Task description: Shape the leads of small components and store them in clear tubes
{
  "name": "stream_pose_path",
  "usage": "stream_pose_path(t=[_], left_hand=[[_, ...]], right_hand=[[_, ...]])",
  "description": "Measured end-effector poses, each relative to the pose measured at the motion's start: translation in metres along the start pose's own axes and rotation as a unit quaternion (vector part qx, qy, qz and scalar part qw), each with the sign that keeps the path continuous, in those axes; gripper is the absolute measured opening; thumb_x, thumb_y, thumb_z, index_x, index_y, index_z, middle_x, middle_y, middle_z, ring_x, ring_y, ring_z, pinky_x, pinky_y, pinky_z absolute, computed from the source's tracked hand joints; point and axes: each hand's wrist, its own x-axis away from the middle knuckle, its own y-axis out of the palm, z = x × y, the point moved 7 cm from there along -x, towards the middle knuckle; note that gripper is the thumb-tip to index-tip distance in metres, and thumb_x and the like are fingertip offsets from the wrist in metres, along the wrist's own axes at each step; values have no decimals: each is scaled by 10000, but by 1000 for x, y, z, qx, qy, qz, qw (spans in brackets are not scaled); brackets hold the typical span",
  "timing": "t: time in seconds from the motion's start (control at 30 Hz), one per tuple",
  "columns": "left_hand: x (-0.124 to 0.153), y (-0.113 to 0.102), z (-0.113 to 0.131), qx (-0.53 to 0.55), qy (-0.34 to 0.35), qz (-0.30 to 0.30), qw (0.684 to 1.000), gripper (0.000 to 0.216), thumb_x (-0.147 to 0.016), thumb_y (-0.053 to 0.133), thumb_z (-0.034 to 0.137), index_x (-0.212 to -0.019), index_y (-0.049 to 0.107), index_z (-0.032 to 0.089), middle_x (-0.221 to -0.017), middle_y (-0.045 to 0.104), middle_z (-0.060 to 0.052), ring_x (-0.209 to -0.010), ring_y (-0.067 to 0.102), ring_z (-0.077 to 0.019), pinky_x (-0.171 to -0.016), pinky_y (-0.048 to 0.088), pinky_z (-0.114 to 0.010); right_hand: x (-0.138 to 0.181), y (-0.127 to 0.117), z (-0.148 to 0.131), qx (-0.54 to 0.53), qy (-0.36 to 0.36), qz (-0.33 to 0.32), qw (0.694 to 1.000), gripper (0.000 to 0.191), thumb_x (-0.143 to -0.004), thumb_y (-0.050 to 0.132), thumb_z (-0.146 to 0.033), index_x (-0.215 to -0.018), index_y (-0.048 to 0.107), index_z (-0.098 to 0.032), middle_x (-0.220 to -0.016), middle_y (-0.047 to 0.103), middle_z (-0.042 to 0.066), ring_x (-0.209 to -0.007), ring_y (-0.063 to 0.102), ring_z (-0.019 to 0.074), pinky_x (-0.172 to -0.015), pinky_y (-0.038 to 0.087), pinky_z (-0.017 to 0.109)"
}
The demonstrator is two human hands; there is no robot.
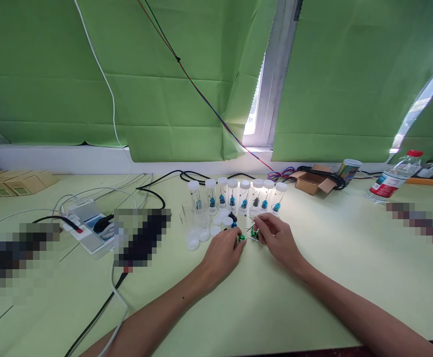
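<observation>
My left hand rests on the pale green table, fingers curled around a small green part at its fingertips. My right hand sits just to the right, pinching another small green part with thin metal leads. Behind both hands stands a row of several clear capped vials, each with a small blue part inside. Loose white caps and an empty clear vial lie left of my left hand. A small black and blue part sits between the caps and the vials.
A white power strip with plugged black cables lies at left. Cables trail across the table's left half. An open cardboard box, a can and a water bottle stand at the back right. Tan boxes sit far left. Green curtains hang behind.
</observation>
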Motion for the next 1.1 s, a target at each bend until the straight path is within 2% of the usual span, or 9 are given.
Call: stream_pose_path(t=[0.3,0.47,0.67,0.87,1.1], left_hand=[[1,-10,1,111,-13,88,990,165,-913,474,375,-929,500,213,-791,605,-2,-587,520,-131,-567,388,-272],[2,-16,3,154,-2,124,980,143,-917,475,343,-950,531,215,-824,622,-15,-694,584,-147,-606,436,-266],[1,-14,0,162,-1,123,979,202,-935,461,364,-1017,569,214,-836,651,-20,-723,596,-154,-650,466,-279],[1,-13,0,142,20,132,981,244,-944,469,343,-1073,619,201,-974,676,-51,-820,617,-166,-740,483,-292],[0,-13,6,121,33,105,987,272,-964,432,348,-1073,637,208,-958,636,-53,-800,580,-161,-725,457,-295]], right_hand=[[1,-2,-7,8,-13,9,1000,250,-933,528,-415,-856,593,-187,-732,612,14,-519,506,102,-528,455,248],[0,-2,-8,12,-15,5,1000,249,-931,530,-415,-853,596,-187,-739,624,22,-522,516,104,-514,453,245],[1,-2,-8,20,-18,6,1000,248,-931,526,-416,-853,601,-194,-741,624,24,-514,513,113,-513,452,259],[3,-4,-12,11,-29,24,999,229,-939,524,-395,-867,609,-195,-735,613,14,-513,510,106,-516,452,257],[4,-6,-13,0,-33,30,999,229,-933,533,-396,-868,622,-195,-723,616,11,-503,508,102,-505,454,260]])
